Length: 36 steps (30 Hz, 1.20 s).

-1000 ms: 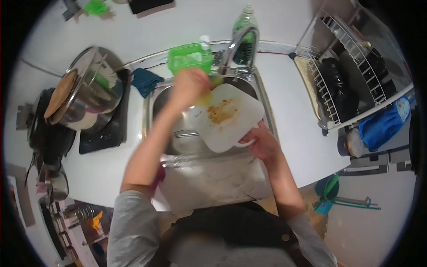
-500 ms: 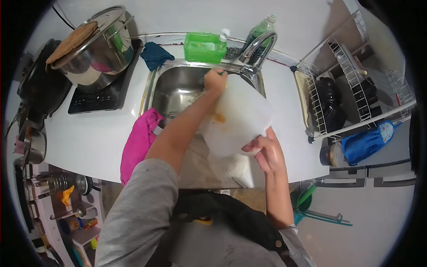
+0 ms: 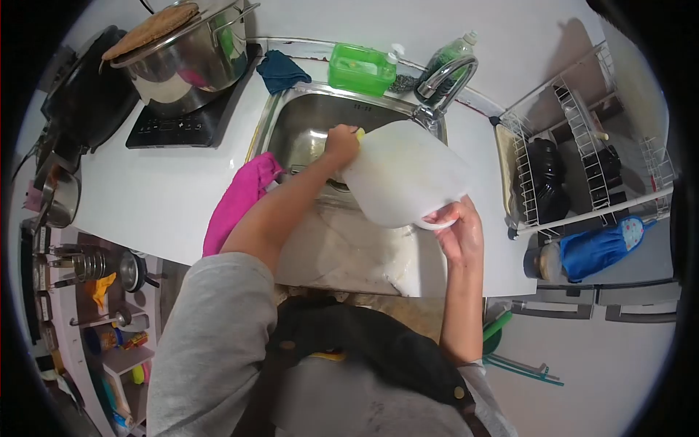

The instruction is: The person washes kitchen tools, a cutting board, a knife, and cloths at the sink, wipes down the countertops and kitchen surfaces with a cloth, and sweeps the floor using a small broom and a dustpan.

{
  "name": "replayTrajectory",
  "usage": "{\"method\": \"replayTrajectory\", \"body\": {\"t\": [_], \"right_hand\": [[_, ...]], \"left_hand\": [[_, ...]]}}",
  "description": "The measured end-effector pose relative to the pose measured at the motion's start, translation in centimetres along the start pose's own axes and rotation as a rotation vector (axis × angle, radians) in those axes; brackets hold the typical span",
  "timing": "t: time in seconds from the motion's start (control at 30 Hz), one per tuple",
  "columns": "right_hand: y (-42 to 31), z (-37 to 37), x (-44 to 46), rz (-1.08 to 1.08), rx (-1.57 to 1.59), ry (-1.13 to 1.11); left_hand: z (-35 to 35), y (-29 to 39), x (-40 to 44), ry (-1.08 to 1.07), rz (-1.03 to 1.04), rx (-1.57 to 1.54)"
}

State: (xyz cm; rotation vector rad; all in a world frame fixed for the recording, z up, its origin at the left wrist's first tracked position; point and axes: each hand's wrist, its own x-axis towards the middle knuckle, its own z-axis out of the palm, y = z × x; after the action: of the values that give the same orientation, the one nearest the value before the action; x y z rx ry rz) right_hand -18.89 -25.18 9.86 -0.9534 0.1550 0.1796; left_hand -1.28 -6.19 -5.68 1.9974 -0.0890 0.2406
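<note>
A white cutting board (image 3: 408, 173) is tilted over the right side of the steel sink (image 3: 291, 124). My right hand (image 3: 457, 229) grips its handle at the lower right corner, fingers wrapped through the opening. My left hand (image 3: 342, 144) is closed at the board's left edge around a yellow sponge (image 3: 360, 134), of which only a small part shows. The upper face of the board looks mostly white, with a faint yellowish tint near the top. The curved faucet (image 3: 451, 76) stands just behind the board.
Behind the sink are a green container (image 3: 360, 69), a green soap bottle (image 3: 448, 58) and a dark blue cloth (image 3: 282, 71). A pink cloth (image 3: 240, 200) lies left. A large pot (image 3: 186, 65) sits on a black cooktop (image 3: 175, 130). A dish rack (image 3: 568, 167) stands right.
The orange-brown stain on the board no longer shows. My left hand has moved from above the board to its left edge. The view has shifted, bringing the pink cloth into fuller sight.
</note>
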Motion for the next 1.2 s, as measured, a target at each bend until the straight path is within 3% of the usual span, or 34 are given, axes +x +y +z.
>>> {"method": "replayTrajectory", "body": {"t": [0.07,0.1,0.2,0.23,0.33,0.37,0.43,0.47,0.5,0.6,0.67,0.73,0.77,0.83,0.87,0.9,0.93,1.0,1.03,1.13,1.2], "right_hand": [[0.6,-0.4,0.6,-0.023,-0.033,0.075],[1.5,-1.9,2.1,-0.025,-0.036,0.100],[2.4,-2.5,4.5,0.053,0.082,0.163],[2.3,-3.9,5.4,0.090,0.117,0.167],[1.9,-3.6,4.7,0.076,0.111,0.136],[1.9,-3.6,4.3,0.066,0.080,0.104],[1.5,-2.7,2.9,0.046,0.030,0.038],[1.4,-1.4,1.8,0.038,0.012,0.003],[1.4,-0.5,1.2,0.031,-0.008,-0.034],[2.2,-0.1,2.0,0.077,-0.015,-0.052],[2.3,-0.4,3.6,0.142,0.002,-0.027],[2.6,-2.8,6.0,0.223,0.042,-0.099],[2.9,-5.0,6.8,0.192,0.060,-0.260],[1.6,-3.5,5.4,0.165,-0.044,-0.231],[0.7,-2.5,4.1,0.153,-0.095,-0.213],[-0.1,-1.6,2.9,0.146,-0.227,-0.101],[-0.8,-0.8,1.9,0.135,-0.251,-0.143],[-1.7,0.6,0.3,0.105,-0.296,-0.221],[-2.0,1.1,-0.2,0.051,-0.385,-0.215],[-2.9,1.9,-0.9,-0.118,-0.651,-0.198],[-4.2,1.7,-0.4,-0.249,-0.820,-0.183]], "left_hand": [[1.1,0.2,-1.2,0.137,0.123,0.008],[1.4,2.3,-2.4,0.001,0.301,0.052],[0.8,11.2,-8.5,-0.136,0.344,0.023],[0.8,11.7,-9.7,-0.091,0.529,0.068],[-0.4,9.7,-9.9,0.003,0.628,-0.006],[-1.3,8.9,-9.1,-0.103,0.299,-0.041],[-1.6,2.6,-4.5,-0.027,0.380,0.271],[-2.2,1.5,-3.1,-0.016,0.032,0.103],[-1.3,-0.8,-1.4,0.175,0.092,0.101],[0.2,3.2,0.1,0.132,0.207,0.261],[2.9,7.1,-1.9,0.110,0.438,0.094],[2.7,12.7,-4.9,0.012,0.535,0.076],[2.2,13.4,-4.7,-0.030,0.492,0.048],[1.6,13.6,-3.9,-0.119,0.399,-0.010],[2.6,11.2,-2.0,0.195,0.488,-0.068],[1.9,9.0,0.0,0.253,0.385,-0.040],[0.0,8.1,1.2,0.236,0.178,0.019],[-2.8,6.0,2.1,0.386,-0.004,0.090],[-3.6,3.9,3.0,0.334,-0.108,0.096],[-5.4,-0.2,3.8,0.200,-0.408,-0.141],[-4.7,-0.6,4.6,0.324,-0.504,-0.470]]}}
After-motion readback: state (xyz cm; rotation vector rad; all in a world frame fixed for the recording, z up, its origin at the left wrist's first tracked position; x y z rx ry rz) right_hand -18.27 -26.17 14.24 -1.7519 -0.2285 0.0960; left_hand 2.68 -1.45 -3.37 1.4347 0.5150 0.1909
